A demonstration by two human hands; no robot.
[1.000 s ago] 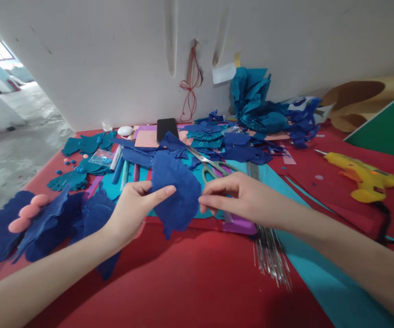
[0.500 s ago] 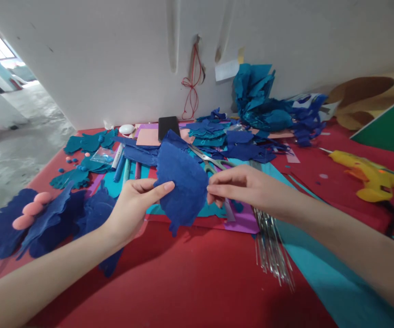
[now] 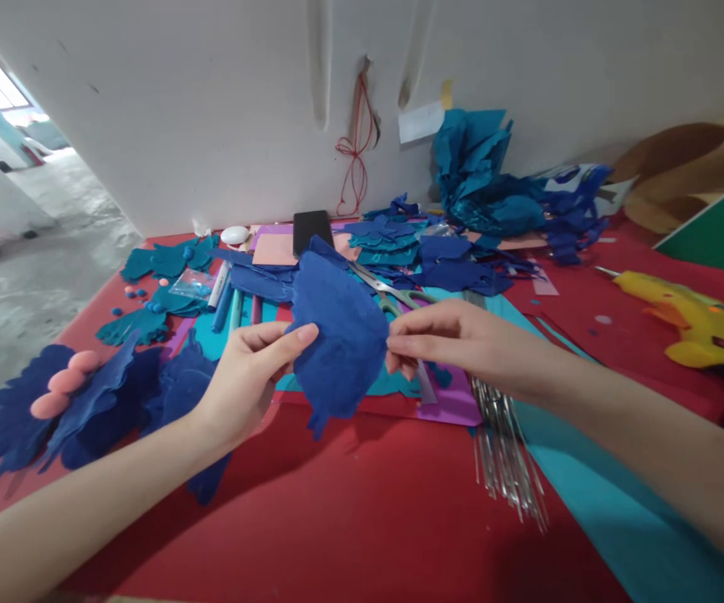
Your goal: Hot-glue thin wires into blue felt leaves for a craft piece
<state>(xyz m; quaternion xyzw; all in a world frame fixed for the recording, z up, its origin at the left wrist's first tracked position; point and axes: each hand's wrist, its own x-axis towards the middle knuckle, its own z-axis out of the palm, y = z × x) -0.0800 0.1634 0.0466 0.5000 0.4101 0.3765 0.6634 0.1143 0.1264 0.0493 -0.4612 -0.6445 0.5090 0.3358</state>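
Observation:
A dark blue felt piece [image 3: 340, 335] with a wavy edge is held up over the red table [image 3: 349, 502]. My left hand [image 3: 242, 377] pinches its left edge, thumb on the front. At the right edge, my right hand [image 3: 449, 339] has thumb and fingertips pressed together on the blue piece. Scissors [image 3: 387, 289] with green-grey handles lie behind it, near the right fingertips. Blue felt shapes with pink pompoms [image 3: 66, 382] sit left of my left forearm. Beneath my right wrist is a bundle of thin metal wires [image 3: 505, 452].
A yellow glue gun [image 3: 694, 318] lies at the right. Farther back are a black phone [image 3: 312, 232], markers [image 3: 222, 308], teal felt shapes [image 3: 132, 325] and crumpled teal material [image 3: 474, 176]. Red string [image 3: 354, 155] hangs on the grey wall [image 3: 211, 109].
The view has shifted slightly, so most things appear a little further right. Both hands keep their hold on the blue piece, which looks almost unchanged.

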